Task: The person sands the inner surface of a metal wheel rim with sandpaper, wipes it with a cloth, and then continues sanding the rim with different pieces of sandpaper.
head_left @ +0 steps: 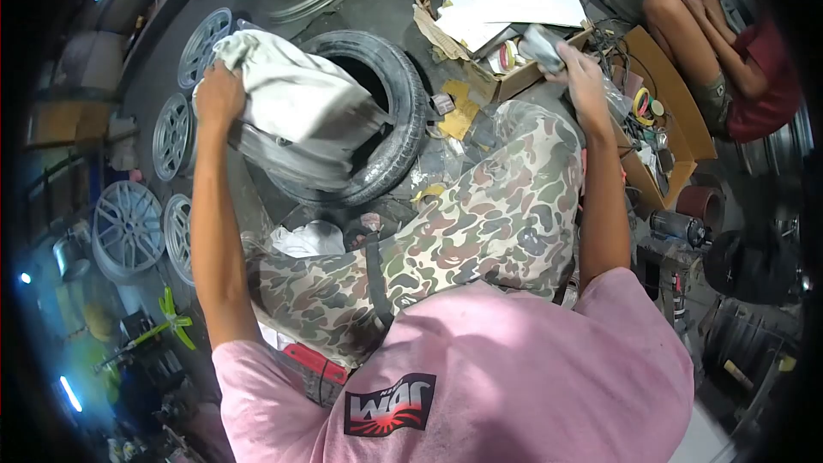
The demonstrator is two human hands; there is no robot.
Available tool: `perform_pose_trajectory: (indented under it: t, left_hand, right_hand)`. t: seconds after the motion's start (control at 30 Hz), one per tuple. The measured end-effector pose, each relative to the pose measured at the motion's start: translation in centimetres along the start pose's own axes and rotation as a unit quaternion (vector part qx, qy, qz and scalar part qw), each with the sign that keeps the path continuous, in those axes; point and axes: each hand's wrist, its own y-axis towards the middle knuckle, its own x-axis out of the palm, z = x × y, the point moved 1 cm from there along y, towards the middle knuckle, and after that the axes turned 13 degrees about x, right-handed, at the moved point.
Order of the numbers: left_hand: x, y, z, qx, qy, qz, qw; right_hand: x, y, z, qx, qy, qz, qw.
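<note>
My left hand point(221, 96) is closed on the edge of a whitish-grey cloth point(296, 99). The cloth hangs bunched over the left part of a black tyre point(410, 107) lying on the floor, and its lower end is smeared by motion. At the upper right, my right hand point(583, 77) grips a small grey object point(542, 45), too blurred to tell its kind. It is beside a cardboard box point(495, 86) holding white sheets point(510, 2) and rolls of tape.
Several alloy wheels point(129, 227) stand along the left. A second open carton point(690, 133) with tapes and cables sits at right, near a crouching person in a red top point(765, 77). Another white cloth point(309, 239) lies by my camouflage-clad leg point(463, 223).
</note>
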Motion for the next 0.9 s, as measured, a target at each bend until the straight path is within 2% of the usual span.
perform_pose_trajectory:
  t: [0.03,0.1,0.17,0.2,0.23,0.27,0.3,0.37,0.4,0.47,0.53,0.57,0.63,0.67,0.77,0.9]
  left_hand:
    - [-0.4,-2.3,2.0,0.024,0.02,0.052,0.998]
    - [-2.5,-6.8,7.1,0.037,-0.006,0.054,0.998]
    - [-2.3,-11.9,10.6,0.103,-0.01,0.07,0.992]
    - [-3.0,-13.9,12.3,0.117,-0.066,-0.016,0.991]
    - [-2.8,-15.8,13.2,0.204,-0.075,-0.013,0.976]
    - [-4.1,-16.3,14.8,0.138,-0.144,-0.191,0.961]
    - [-3.7,-17.3,15.0,0.185,-0.203,-0.176,0.945]
    - [-5.3,-17.7,15.4,0.189,-0.205,-0.267,0.923]
    - [-6.6,-17.0,15.6,0.185,-0.201,-0.27,0.923]
    - [-9.4,-15.9,15.7,0.174,-0.285,-0.211,0.918]
    - [-10.2,-14.6,15.2,0.132,-0.274,-0.158,0.939]
    - [-9.9,-14.4,14.6,0.105,-0.261,-0.117,0.952]
    - [-8.2,-14.6,13.9,0.13,-0.111,0.023,0.985]
    - [-7.4,-14.7,13.6,0.138,-0.049,0.026,0.989]
    - [-4.6,-14.7,12.5,0.09,0.016,0.006,0.996]
    - [-3.6,-12.1,10.3,0.091,0.053,0.026,0.994]
  right_hand:
    - [-2.1,1.2,3.1,0.006,-0.002,-0.005,1.0]
    - [-5.0,4.0,10.2,0.178,-0.2,-0.015,0.963]
    - [-4.0,2.2,15.0,0.168,-0.041,-0.168,0.971]
    - [-3.1,1.2,16.1,0.172,-0.04,-0.207,0.962]
    - [-2.1,0.5,16.8,0.174,-0.096,-0.218,0.956]
    - [-1.0,0.0,17.5,0.169,-0.154,-0.226,0.947]
    - [0.2,0.0,18.4,0.154,-0.232,-0.227,0.933]
    - [2.9,0.8,20.0,0.104,-0.355,-0.228,0.901]
    - [4.3,1.1,20.7,0.08,-0.401,-0.228,0.884]
    - [7.3,2.5,21.9,0.032,-0.471,-0.235,0.85]
    - [9.8,3.7,22.6,-0.005,-0.514,-0.239,0.824]
    - [11.3,4.2,23.1,-0.018,-0.532,-0.24,0.812]
    - [14.1,5.8,23.8,-0.045,-0.556,-0.242,0.794]
    - [15.5,6.7,23.7,-0.055,-0.566,-0.243,0.786]
    - [17.2,7.3,24.5,-0.061,-0.591,-0.244,0.767]
    - [14.6,6.3,23.4,-0.082,-0.582,-0.239,0.773]
